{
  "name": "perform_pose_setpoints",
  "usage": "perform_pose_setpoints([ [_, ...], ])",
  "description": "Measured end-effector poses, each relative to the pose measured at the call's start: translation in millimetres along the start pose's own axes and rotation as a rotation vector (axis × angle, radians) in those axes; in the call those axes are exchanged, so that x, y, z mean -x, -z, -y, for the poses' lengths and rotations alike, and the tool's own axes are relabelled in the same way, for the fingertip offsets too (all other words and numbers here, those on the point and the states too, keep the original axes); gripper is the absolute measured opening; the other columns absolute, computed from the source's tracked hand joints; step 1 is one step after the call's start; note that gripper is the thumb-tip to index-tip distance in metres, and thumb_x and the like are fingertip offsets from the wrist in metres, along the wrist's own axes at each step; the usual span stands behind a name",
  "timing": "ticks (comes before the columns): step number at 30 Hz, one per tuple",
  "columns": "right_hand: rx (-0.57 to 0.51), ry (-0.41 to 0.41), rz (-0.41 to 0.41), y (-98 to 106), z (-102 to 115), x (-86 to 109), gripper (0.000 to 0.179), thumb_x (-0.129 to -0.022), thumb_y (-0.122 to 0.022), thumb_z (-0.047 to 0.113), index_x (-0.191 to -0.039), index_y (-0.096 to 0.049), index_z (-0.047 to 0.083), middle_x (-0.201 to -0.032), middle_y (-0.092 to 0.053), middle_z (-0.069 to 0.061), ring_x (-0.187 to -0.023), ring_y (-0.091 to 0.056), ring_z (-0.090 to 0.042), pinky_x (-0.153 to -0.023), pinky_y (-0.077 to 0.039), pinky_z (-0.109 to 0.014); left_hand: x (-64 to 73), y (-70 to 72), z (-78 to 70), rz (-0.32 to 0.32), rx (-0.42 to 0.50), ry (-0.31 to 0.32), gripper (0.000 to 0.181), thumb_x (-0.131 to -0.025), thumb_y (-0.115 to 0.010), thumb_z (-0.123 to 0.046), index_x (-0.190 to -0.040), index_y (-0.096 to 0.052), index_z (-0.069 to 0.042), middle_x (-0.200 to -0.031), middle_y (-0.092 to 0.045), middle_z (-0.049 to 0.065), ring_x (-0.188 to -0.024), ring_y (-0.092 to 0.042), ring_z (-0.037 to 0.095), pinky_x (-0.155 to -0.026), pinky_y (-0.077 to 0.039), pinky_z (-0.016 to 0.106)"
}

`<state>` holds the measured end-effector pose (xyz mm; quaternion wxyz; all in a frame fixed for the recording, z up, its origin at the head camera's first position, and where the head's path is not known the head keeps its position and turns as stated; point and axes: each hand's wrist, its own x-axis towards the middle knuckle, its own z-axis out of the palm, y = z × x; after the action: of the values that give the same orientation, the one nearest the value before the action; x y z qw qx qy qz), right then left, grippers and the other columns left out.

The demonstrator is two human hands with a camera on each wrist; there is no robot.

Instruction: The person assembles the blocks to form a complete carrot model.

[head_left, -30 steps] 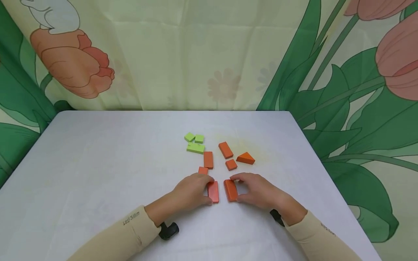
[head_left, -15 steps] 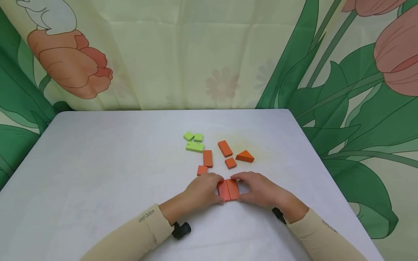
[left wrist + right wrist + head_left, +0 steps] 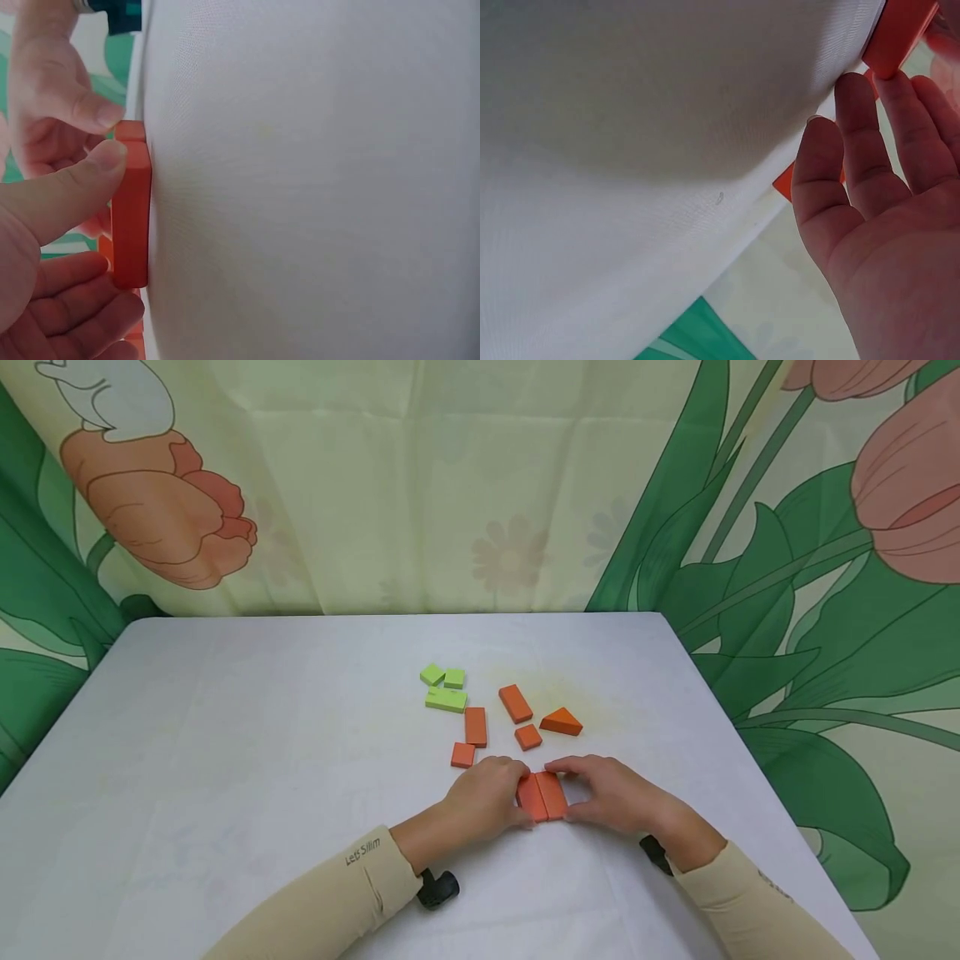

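White table point(image 3: 225, 760) lies open along the left and near-centre between the two sleeves point(image 3: 322, 885). Two orange-red blocks point(image 3: 542, 797), side by side, block the way between left hand point(image 3: 487, 797) and right hand point(image 3: 618, 793). Farther off, green blocks point(image 3: 446, 699) and loose orange pieces point(image 3: 515, 703) obstruct passage.

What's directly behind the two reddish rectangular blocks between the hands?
Orange square block, orange triangular block, then orange rectangular block. Anything the left hand covers can't be seen.

The head view is evenly bright, the right wrist's dimmer.
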<state>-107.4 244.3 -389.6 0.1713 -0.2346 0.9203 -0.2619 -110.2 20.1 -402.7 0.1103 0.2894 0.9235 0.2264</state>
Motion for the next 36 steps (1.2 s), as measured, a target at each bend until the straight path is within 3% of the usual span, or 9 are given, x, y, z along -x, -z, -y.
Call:
perform_pose_setpoints([
  [13,0.013,-0.053,-0.007,1,3,3.4,0.057,-0.083,-0.081,0.013,-0.136,-0.060,0.007,-0.128,-0.063,-0.006,-0.115,-0.059,-0.029,-0.098,-0.046,-0.052,-0.1,0.6,-4.1,-0.007,-0.013,-0.026,0.056,-0.077,-0.089,-0.033,-0.122,-0.067,-0.006,-0.106,-0.068,0.001,-0.097,-0.061,0.016,-0.082,-0.050,0.026],
  [19,0.020,-0.066,-0.001,1,4,3.1,0.057,-0.084,-0.081,0.013,-0.137,-0.059,0.007,-0.129,-0.063,-0.006,-0.116,-0.058,-0.030,-0.098,-0.046,-0.053,1.2,6.2,1.6,0.011,-0.069,-0.074,0.065,-0.081,-0.084,-0.040,-0.133,-0.061,-0.008,-0.126,-0.065,0.002,-0.118,-0.057,0.021,-0.097,-0.047,0.035],
  [22,0.021,-0.100,0.009,1,5,2.8,0.058,-0.084,-0.080,0.013,-0.137,-0.059,0.008,-0.130,-0.062,-0.006,-0.117,-0.057,-0.029,-0.099,-0.045,-0.052,-1.3,18.3,10.5,0.031,-0.061,-0.079,0.066,-0.085,-0.081,-0.039,-0.138,-0.057,-0.008,-0.134,-0.060,0.004,-0.127,-0.052,0.023,-0.102,-0.044,0.039],
  [27,0.021,-0.152,0.026,1,7,3.2,0.059,-0.084,-0.080,0.014,-0.138,-0.059,0.010,-0.131,-0.061,-0.005,-0.119,-0.056,-0.029,-0.101,-0.045,-0.052,-13.2,39.2,35.3,0.002,-0.092,-0.003,0.067,-0.086,-0.080,-0.037,-0.141,-0.054,-0.009,-0.135,-0.059,0.005,-0.131,-0.048,0.026,-0.102,-0.043,0.047],
  [30,0.027,-0.161,0.027,1,9,3.6,0.059,-0.084,-0.080,0.013,-0.138,-0.059,0.010,-0.131,-0.061,-0.005,-0.118,-0.056,-0.029,-0.101,-0.044,-0.052,-19.0,44.8,50.7,-0.005,-0.120,0.035,0.071,-0.086,-0.080,-0.039,-0.144,-0.051,-0.009,-0.142,-0.054,0.006,-0.134,-0.043,0.027,-0.105,-0.040,0.049],
  [36,0.045,-0.130,0.029,3,10,3.8,0.058,-0.084,-0.080,0.013,-0.138,-0.059,0.009,-0.129,-0.062,-0.005,-0.117,-0.057,-0.029,-0.100,-0.045,-0.051,-22.7,45.6,68.3,0.043,-0.166,0.041,0.081,-0.085,-0.077,-0.047,-0.149,-0.045,-0.010,-0.152,-0.044,0.006,-0.139,-0.036,0.028,-0.108,-0.033,0.051],
])
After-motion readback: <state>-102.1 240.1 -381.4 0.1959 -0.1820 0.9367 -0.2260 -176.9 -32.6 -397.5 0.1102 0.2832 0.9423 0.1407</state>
